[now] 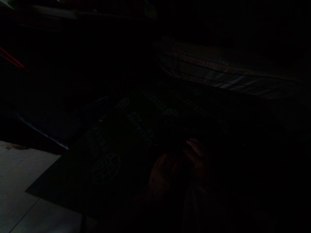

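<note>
The view is very dark. My left hand (160, 176) is low in the middle, its fingers curled and mostly in shadow. Close beside it, my right hand (197, 155) has bent fingers, with only their edges lit. Both hands meet a black object (170, 136) with a few small glints on it; its kind and full outline are lost in the dark. Beneath lies a dark green sheet (73, 178) printed with pale globe marks and rows of writing.
A pale tiled floor (21, 181) shows at the lower left. Behind the sheet runs a long, rounded bundle with a shiny, wrapped-looking surface (218, 76). Thin red lines (12, 58) show at the far left, and a dark bluish thing (94, 108) lies by the sheet's left edge.
</note>
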A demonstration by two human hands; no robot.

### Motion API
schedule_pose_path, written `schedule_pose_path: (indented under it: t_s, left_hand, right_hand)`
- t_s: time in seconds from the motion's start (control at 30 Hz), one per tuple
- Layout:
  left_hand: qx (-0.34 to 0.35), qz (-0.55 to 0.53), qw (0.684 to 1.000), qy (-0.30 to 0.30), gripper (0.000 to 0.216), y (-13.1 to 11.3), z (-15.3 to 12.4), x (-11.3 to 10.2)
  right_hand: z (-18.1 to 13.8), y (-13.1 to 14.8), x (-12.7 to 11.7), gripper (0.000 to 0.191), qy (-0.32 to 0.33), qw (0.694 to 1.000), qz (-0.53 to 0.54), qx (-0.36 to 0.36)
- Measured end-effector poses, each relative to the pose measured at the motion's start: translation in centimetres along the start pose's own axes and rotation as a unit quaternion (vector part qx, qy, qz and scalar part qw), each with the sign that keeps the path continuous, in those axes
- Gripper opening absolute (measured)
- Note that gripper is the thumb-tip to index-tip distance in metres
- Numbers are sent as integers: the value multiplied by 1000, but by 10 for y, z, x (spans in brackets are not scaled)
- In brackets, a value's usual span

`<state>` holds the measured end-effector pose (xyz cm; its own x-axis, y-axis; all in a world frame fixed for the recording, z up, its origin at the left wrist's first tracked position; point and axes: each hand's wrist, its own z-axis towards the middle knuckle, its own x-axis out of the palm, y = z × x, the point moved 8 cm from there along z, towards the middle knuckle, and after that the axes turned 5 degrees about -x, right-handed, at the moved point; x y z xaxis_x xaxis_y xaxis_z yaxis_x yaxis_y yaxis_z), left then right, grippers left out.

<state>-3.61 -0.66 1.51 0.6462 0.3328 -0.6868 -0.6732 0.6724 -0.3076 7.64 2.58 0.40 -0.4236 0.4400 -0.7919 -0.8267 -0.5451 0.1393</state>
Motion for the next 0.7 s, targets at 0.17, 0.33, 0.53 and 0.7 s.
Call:
schedule_pose_path:
  t_s: [0.17, 0.33, 0.53, 0.7]
  left_hand:
    - [-9, -20, 999, 23, 15, 3, -5, 5]
    - [-6, 2, 1000, 4, 11, 2, -2, 3]
    - [19, -9, 1000, -18, 13, -2, 4, -3]
    - [26, -7, 1000, 2, 17, 0, -1, 4]
  right_hand:
    - [0, -1, 1, 23, -19, 1000, 9, 1]
    - [0, -2, -6, 18, -72, 997, 23, 4]
    - [-1, -8, -11, 15, -91, 995, 35, 33]
    - [-3, -10, -9, 15, -73, 995, 35, 50]
